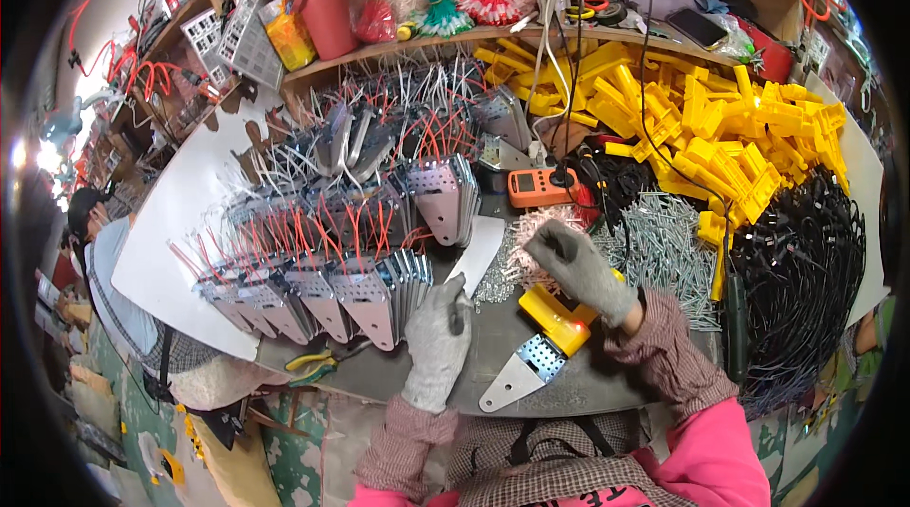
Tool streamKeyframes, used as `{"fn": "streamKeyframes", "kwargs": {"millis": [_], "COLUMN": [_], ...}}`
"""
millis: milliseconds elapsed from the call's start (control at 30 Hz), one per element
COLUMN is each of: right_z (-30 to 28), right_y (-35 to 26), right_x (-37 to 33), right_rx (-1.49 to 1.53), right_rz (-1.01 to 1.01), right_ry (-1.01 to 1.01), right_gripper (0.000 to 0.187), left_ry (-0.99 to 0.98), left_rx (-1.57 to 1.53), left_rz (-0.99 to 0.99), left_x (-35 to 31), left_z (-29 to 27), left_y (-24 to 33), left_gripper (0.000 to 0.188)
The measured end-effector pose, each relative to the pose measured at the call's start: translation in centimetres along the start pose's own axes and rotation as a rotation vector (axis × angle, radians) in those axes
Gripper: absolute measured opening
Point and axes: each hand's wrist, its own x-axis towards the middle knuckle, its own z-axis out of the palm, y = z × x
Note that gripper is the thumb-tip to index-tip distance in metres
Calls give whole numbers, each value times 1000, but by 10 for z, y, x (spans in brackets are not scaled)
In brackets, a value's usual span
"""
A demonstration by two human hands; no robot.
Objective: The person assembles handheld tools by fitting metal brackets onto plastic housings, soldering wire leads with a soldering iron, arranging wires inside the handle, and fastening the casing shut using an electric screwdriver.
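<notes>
My right hand (pixel 583 270), in a grey glove, is over the near edge of a heap of small pale pink parts (pixel 531 246). Its fingertips are pinched together; whatever they hold is too small to make out. Below it on the dark work surface lies a yellow plastic housing (pixel 553 317) with a perforated metal bracket (pixel 521 374) pointing toward me. My left hand (pixel 439 341), also gloved, is beside the nearest row of metal brackets (pixel 355 294) with red wires. Its fingers are curled together near a white sheet (pixel 479 256), and what is in them is hidden.
An orange meter (pixel 542 187) stands behind the pink parts. Yellow housings (pixel 720 128) are heaped at the back right, black cables (pixel 806 270) to the right, and long screws (pixel 668 256) between. Green-and-yellow pliers (pixel 318 365) lie near the front left edge. Another person (pixel 123 270) sits at far left.
</notes>
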Motion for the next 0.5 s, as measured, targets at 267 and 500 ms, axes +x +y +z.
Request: {"fn": "streamKeyframes", "kwargs": {"millis": [267, 500], "right_z": [-4, 10], "right_y": [11, -12], "right_x": [-14, -26], "right_rx": [49, 607], "right_rz": [126, 269], "right_ry": [-18, -159], "right_gripper": [29, 32], "left_ry": [-193, -118], "left_rx": [449, -767], "left_rz": [88, -249], "left_x": [3, -12], "left_z": [18, -16], "left_y": [-30, 18], "left_gripper": [52, 46]}}
